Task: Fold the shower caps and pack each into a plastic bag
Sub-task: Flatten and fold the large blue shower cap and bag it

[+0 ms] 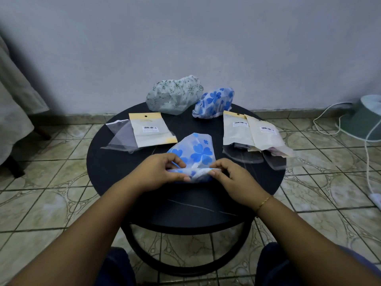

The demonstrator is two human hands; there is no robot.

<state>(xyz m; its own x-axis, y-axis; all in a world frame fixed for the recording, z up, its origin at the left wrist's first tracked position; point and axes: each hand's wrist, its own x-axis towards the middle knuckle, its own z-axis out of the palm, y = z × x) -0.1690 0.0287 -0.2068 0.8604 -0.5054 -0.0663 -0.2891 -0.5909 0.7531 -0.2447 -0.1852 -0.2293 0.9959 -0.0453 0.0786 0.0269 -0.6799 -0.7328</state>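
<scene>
**Both hands work a fold into the blue clover cap**

Knees in dark trousers sit closest to the lens, either side of the round black tabletop point(107, 168), the largest thing in reach and the surface that carries everything. It stands on a tiled floor against a pale wall.

At the far edge rest two unfolded shower caps, a pale green flowered cap point(174, 96) on the left and a blue flowered cap point(214, 103) just beside it on the right; they seem parked out of the way until their turn. Nearer, the packaging is split into two lots. On the left lie a clear plastic bag point(120, 137) and a card-backed packet point(150, 129) overlapping its right side. On the right two more barcoded packets point(249, 131) overlap, with clear film showing under their near ends. Laid out flat and close, the bags look ready for quick filling.

Between those lots, near the middle, lies the blue clover cap point(195, 151), already flattened to a rough wedge. The left hand point(158, 172) pinches its near edge between thumb and curled fingers, while the right hand point(233, 178) pinches the same edge from the right, probably to pull the gathered hem straight for the next fold. A thin bracelet point(263, 202) circles the right wrist.
</scene>
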